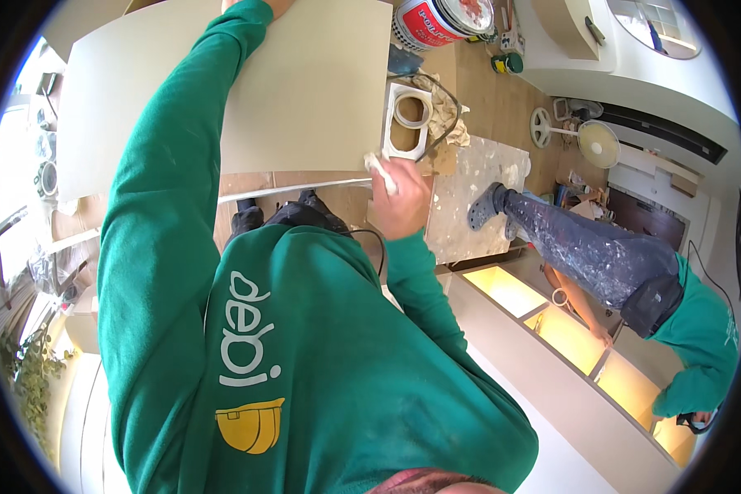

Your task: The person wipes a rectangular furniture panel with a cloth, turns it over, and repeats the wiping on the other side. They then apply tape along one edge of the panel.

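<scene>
A large cream-coloured panel [305,90] lies in front of me. My right hand [402,200] is closed at its near right corner, pinching a small white rag [382,174] that sticks out past the fingers beside the panel's edge. My left arm reaches forward across the panel. Only a bit of my left hand [278,6] shows at the top rim of the picture, by the panel's far side. Its fingers are cut off from view.
Right of the panel stand a white square box with a round opening [412,111], a crumpled beige cloth [442,103] and a red-labelled bucket [431,23]. A co-worker [609,247] leans over lit shelves [564,337] at right, one foot on a paint-spattered board [502,169]. A fan [598,144] stands beyond.
</scene>
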A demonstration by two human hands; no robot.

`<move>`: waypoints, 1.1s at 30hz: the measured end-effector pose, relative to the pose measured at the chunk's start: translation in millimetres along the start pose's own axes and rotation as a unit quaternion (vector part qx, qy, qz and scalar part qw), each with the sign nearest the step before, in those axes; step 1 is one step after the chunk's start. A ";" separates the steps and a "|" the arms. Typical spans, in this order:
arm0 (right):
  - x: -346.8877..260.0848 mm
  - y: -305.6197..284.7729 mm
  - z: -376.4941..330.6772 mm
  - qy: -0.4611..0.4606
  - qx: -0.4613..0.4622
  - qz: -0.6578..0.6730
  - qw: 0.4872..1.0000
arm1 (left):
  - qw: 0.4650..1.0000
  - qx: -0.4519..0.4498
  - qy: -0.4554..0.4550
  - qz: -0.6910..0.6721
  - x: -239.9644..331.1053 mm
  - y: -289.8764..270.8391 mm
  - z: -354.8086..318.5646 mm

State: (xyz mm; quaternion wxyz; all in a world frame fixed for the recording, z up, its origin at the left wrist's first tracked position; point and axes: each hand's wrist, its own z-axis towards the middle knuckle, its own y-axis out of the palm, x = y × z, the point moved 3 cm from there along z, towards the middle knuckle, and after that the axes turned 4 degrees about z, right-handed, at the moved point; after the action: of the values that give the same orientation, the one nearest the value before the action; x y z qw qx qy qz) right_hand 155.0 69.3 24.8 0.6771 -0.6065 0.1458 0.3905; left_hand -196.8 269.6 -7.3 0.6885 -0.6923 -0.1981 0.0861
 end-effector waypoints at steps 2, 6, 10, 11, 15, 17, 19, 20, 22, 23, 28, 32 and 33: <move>0.8 -5.8 -9.0 0.031 0.013 -0.007 0.999 | 1.000 0.013 -0.007 -0.025 12.4 0.7 1.5; 1.4 5.6 29.0 -0.015 0.034 0.011 0.999 | 1.000 -0.022 -0.012 0.015 -17.4 33.1 26.0; 3.6 0.2 0.8 0.005 0.048 0.034 0.998 | 0.998 -0.052 0.005 0.025 -11.0 31.8 32.2; 3.9 -0.8 1.9 0.002 0.053 0.031 0.998 | 0.997 -0.065 0.009 0.031 -7.7 29.1 30.5; 8.3 6.2 26.2 -0.011 0.087 0.022 0.996 | 0.998 -0.053 0.037 0.010 -8.0 43.1 45.8; 15.2 11.4 35.5 -0.016 0.130 0.027 0.991 | 0.997 -0.059 0.041 0.024 -1.1 41.4 41.6; 10.7 9.6 15.5 -0.003 0.083 0.012 0.996 | 0.998 -0.031 0.030 0.042 -15.4 49.1 48.9; 13.7 6.1 -3.5 0.007 0.084 0.015 0.996 | 0.999 -0.012 0.036 0.037 -11.7 58.9 55.7; 22.3 3.8 -49.7 0.029 0.038 -0.004 0.999 | 0.998 -0.027 0.033 0.042 -28.5 62.0 63.6; 30.2 1.7 -79.6 0.055 -0.001 -0.036 0.998 | 0.997 -0.040 0.022 0.057 -28.6 66.1 67.7; 74.8 10.6 -238.0 0.387 0.115 0.185 0.896 | 0.998 -0.001 0.025 0.061 -37.0 65.8 80.4; 121.7 22.6 -346.3 0.509 0.331 0.220 0.764 | 0.987 0.106 0.122 -0.005 -47.4 55.7 73.4; 134.2 24.3 -372.5 0.543 0.354 0.203 0.734 | 0.978 0.129 0.159 -0.036 -36.8 48.5 59.6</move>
State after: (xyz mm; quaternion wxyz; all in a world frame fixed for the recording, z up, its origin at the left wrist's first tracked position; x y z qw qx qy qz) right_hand 328.3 -232.7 -165.1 0.5532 -0.3878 0.7360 0.0434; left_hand -246.0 311.2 -63.0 0.7975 -0.5947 -0.0981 -0.0257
